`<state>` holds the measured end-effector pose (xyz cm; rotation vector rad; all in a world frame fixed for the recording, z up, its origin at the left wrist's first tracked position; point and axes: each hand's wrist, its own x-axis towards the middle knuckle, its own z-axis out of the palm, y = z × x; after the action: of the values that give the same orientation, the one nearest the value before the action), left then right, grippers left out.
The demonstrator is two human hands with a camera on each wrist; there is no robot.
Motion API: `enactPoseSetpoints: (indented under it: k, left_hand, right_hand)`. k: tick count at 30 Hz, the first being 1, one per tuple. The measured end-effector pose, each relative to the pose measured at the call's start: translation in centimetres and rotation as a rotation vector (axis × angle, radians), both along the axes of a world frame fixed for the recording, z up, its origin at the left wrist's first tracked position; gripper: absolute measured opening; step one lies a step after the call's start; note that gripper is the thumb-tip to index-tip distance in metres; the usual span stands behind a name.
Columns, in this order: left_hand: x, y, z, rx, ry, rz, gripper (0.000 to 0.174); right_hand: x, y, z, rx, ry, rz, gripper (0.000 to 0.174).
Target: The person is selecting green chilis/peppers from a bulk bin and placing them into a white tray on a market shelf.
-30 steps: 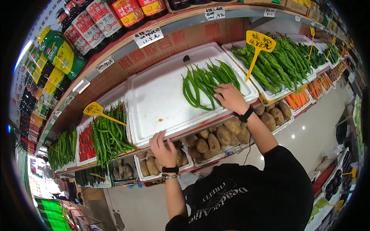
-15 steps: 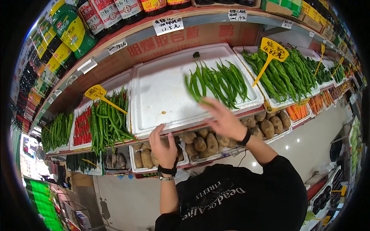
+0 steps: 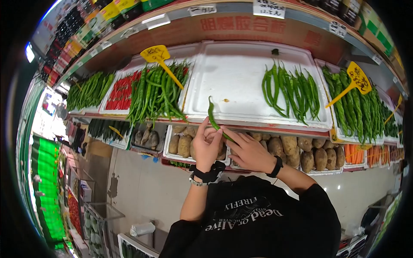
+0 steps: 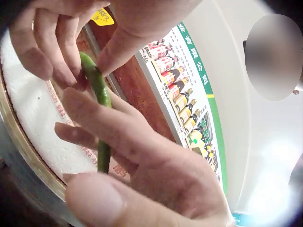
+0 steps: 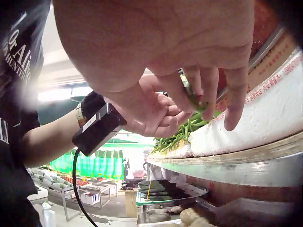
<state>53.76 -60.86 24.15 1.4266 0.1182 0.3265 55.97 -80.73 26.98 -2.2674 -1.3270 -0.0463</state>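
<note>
The left grip [image 3: 207,148] and right grip [image 3: 249,152] were both clamped on one pepper [image 3: 212,117], held upright just before the tray [image 3: 258,121] above the potatoes [image 3: 275,146].

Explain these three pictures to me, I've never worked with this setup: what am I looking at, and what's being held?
There is no machine here: a person's bare left hand and right hand do the work. The big picture comes from a camera worn on the head, looking down at a shop's vegetables. The other two come from cameras strapped to each wrist, so the hands fill them up close. A white tray holds a row of green peppers at one side, and potatoes sit in the trays below. In front of the tray, both hands hold one pepper, pinched between their fingers.
</note>
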Motion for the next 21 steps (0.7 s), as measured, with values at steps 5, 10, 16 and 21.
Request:
enactPoseSetpoints:
  k: [5,10,16,21]
  left_hand:
    - [-0.6,4.0,0.8,0.012,0.029,-0.075,0.040]
    - [-3.5,11.8,3.2,0.092,0.047,0.030,0.037]
    - [-3.6,19.7,6.1,0.147,-0.024,0.190,0.042]
    - [4.5,22.4,6.7,0.179,0.008,0.206,0.052]
  right_hand:
    - [0.1,-0.4,1.0,0.014,-0.053,0.116,0.053]
    - [1.7,-3.6,1.2,0.140,-0.124,-0.033,0.046]
    - [4.1,-9.7,1.9,0.218,-0.190,-0.346,0.043]
    - [4.2,-13.4,2.6,0.260,-0.170,-0.538,0.037]
